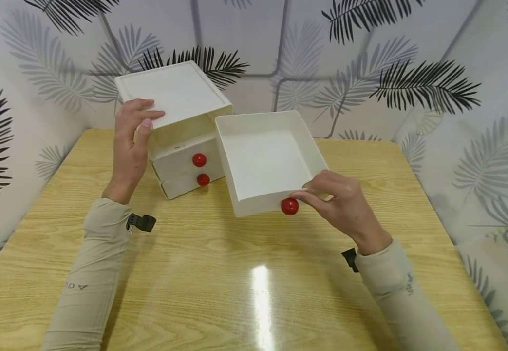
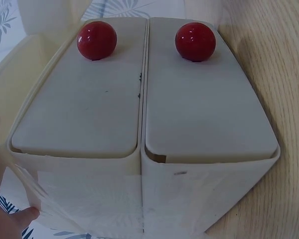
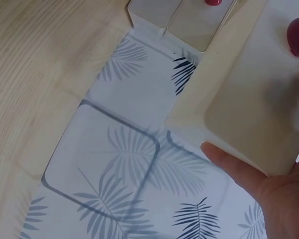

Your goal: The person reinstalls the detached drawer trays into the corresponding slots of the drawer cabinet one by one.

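Note:
A white drawer cabinet (image 1: 179, 92) stands at the back left, its top compartment open at the front. Two shut drawers with red knobs (image 1: 199, 160) sit below that opening; the left wrist view shows their fronts (image 2: 84, 99) close up. On the cabinet's top left edge rests my left hand (image 1: 132, 141), fingers laid over the top and thumb near the front edge. Beside the cabinet, pulled-out white drawer (image 1: 267, 161) is tilted toward me, a red knob (image 1: 290, 206) on its front. My right hand (image 1: 341, 204) pinches its front wall near the right corner, thumb outside.
The wooden table (image 1: 192, 282) extends in front of both hands. Behind it rises a wall covering (image 1: 346, 58) printed with leaves, close to the cabinet's back. Black straps (image 1: 141, 223) sit at both wrists.

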Demonstrator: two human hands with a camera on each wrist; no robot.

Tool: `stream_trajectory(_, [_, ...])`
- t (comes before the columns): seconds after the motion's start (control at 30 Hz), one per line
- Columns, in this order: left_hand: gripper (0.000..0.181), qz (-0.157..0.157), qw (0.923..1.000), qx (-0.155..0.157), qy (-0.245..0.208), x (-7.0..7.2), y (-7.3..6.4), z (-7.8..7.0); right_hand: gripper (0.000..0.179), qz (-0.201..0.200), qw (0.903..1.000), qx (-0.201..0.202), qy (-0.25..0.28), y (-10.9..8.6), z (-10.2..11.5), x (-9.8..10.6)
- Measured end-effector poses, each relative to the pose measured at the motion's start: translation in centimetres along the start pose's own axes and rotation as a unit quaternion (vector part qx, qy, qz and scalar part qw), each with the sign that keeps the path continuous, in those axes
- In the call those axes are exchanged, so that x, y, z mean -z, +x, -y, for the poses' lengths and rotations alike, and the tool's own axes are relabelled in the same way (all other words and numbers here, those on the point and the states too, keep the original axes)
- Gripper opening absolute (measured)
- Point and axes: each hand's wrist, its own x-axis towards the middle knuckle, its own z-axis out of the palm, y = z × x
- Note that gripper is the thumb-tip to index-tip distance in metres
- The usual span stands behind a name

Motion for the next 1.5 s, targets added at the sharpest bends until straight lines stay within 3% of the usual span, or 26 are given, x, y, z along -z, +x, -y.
stream_trajectory(0.53, [0.041, 0.006, 0.9997, -0.023, -0.003, -0.1, 0.1, 0.3, 0.015, 0.012, 0.9999, 0.003, 0.007, 0.5, 1.3, -2.3])
stream_trajectory(0.93, [0.040, -0.002, 0.9997, -0.021, -0.013, -0.3, 0.2, -0.5, 0.014, 0.023, 0.9995, 0.022, 0.006, 1.3, 1.9, -3.4])
stream_trajectory(1.33, [0.042, 0.003, 0.9999, -0.005, -0.010, 0.1, -0.1, 0.2, 0.016, 0.025, 0.9991, 0.029, 0.019, 2.1, 2.7, -4.8])
stream_trajectory(1.5, [0.040, 0.009, 0.9999, -0.012, -0.008, 0.1, -0.2, 0.1, 0.016, 0.024, 0.9987, 0.037, 0.025, 2.2, 2.9, -5.3])
